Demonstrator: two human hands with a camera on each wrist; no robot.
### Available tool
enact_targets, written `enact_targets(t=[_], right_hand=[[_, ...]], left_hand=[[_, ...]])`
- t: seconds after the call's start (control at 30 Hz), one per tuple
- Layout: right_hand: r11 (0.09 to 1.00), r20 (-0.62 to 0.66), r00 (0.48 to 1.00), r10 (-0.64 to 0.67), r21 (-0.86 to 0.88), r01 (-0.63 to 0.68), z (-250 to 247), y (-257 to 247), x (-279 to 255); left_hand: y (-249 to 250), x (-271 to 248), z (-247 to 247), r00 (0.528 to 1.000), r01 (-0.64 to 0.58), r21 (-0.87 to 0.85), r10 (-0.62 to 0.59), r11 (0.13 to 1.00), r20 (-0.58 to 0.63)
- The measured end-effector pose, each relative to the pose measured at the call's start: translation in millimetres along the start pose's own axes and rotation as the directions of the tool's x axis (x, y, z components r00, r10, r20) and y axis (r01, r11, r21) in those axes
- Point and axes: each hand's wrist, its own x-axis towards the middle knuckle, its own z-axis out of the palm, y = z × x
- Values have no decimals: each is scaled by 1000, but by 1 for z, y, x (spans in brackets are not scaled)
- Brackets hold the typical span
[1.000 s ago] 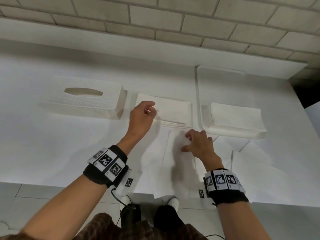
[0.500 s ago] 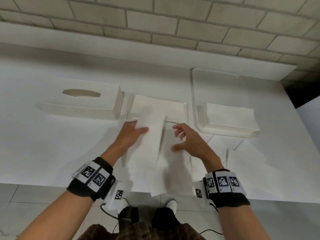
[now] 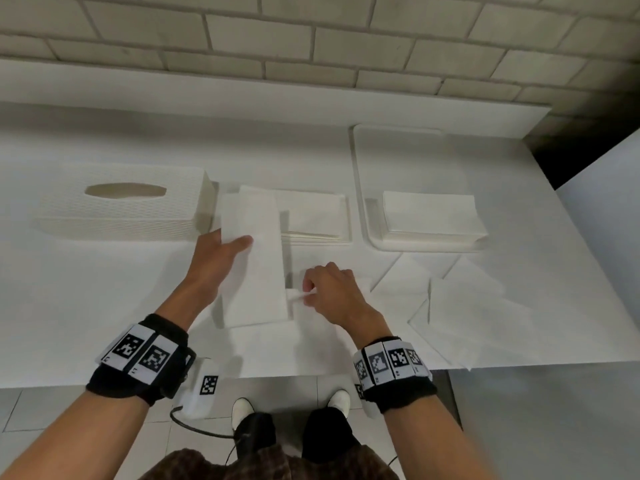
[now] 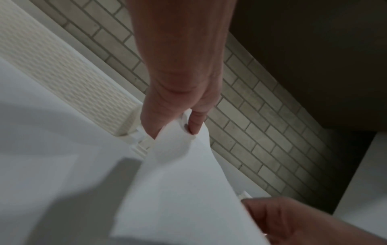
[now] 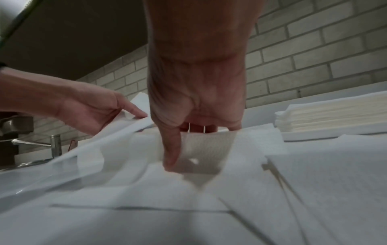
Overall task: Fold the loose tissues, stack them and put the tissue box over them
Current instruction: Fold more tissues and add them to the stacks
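Observation:
My left hand [image 3: 239,245] pinches a long folded tissue [image 3: 254,265], thumb on top, and holds it lifted over the table beside the stack of folded tissues [image 3: 313,213]. The left wrist view shows that pinch [image 4: 176,132] on the folded tissue's [image 4: 182,182] edge. The white textured tissue box [image 3: 121,206] stands left of the stack, slot up. My right hand [image 3: 306,296] has curled fingers that pinch the edge of a loose tissue [image 3: 294,306] lying flat near the front edge. In the right wrist view its thumb [image 5: 171,157] presses down on that sheet [image 5: 205,149].
A white tray [image 3: 360,188] at the back right holds another tissue pile [image 3: 433,216]. Several loose tissues [image 3: 467,306] lie overlapped at the front right, some over the table edge. A brick wall runs behind. A tap [image 5: 41,144] shows far left in the right wrist view.
My left hand came back from the stack, took the folded tissue and lifted it toward the stack. My right hand let go of that sheet and pinched a loose one beside it.

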Motion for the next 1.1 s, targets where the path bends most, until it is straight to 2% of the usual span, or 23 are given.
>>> enact_targets(t=[0.13,0.2,0.27,0.37,0.47,0.53,0.6,0.67,0.73,0.77,0.8,0.87,0.93,1.0,1.1], right_hand=[[965,-145,987,66,263,-26,-25,3,-2],[899,-250,959,132,438,-9,-50,8,-6],[777,-326,918,224,629,34,-79,14,-15],[556,-395,855,335,816,159,-118,20,-33],[380,-354,872,338,899,217,-132,21,-44],[341,-319,896,309,917,208,-128,19,-43],[380,-276,911,305,913,150,-112,14,-39],[503,-248,913,325,862,55,-89,10,-33],[620,-231,909,348,783,-38,-69,9,-28],[653,-228,904,362,754,-72,-62,9,-27],[670,-227,898,378,736,-96,-57,10,-26],[704,-229,886,404,696,-141,-52,16,-28],[754,-212,890,403,628,-192,-51,30,-32],[807,-145,908,393,529,-264,-51,50,-39],[926,5,931,365,103,-364,-44,79,-49]], left_hand=[[7,-1,-10,990,-78,-27,75,997,-119],[15,-1,-13,977,-126,-49,115,991,-179],[21,1,-13,970,-149,-65,134,987,-203],[29,1,-6,973,-159,-81,142,984,-181],[35,-3,13,984,-148,-58,141,987,-111],[34,-6,30,993,-114,-39,112,993,-48],[32,-12,47,999,-19,-30,20,999,48],[28,-21,62,978,95,-76,-79,993,192],[27,-33,75,923,152,-133,-93,979,372],[25,-38,79,885,172,-132,-95,976,455],[22,-42,83,870,176,-124,-95,977,484],[13,-45,86,908,141,-99,-89,985,410],[4,-43,87,966,77,-63,-58,995,253],[2,-40,84,981,52,-38,-44,998,187],[8,-34,73,989,38,-29,-33,999,143]])
